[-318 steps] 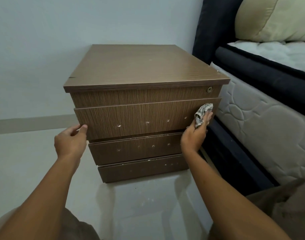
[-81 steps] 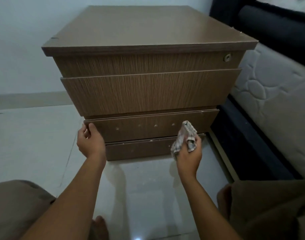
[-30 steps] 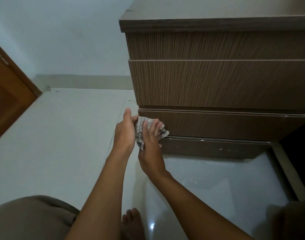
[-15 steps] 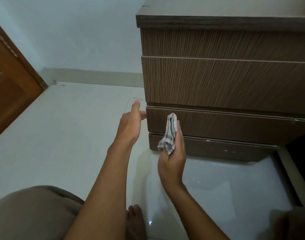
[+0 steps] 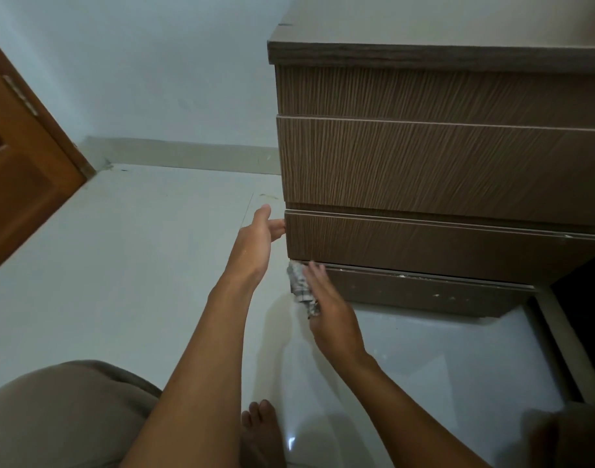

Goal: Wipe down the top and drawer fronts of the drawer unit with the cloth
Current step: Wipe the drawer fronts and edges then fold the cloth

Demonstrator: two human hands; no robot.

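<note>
The brown wood-grain drawer unit fills the upper right, with several stacked drawer fronts. My right hand presses the checked cloth flat against the left end of the lowest drawer front, which shows pale specks. My left hand rests with fingers apart against the left edge of the drawer front above it. The unit's right side runs out of frame.
Pale glossy floor tiles lie in front and to the left. A wooden door stands at the left edge. My knee and bare toes are at the bottom. A dark gap sits right of the unit.
My right hand has dropped with the cloth from the third drawer front to the left end of the lowest one. My left hand stays at the drawer's left edge.
</note>
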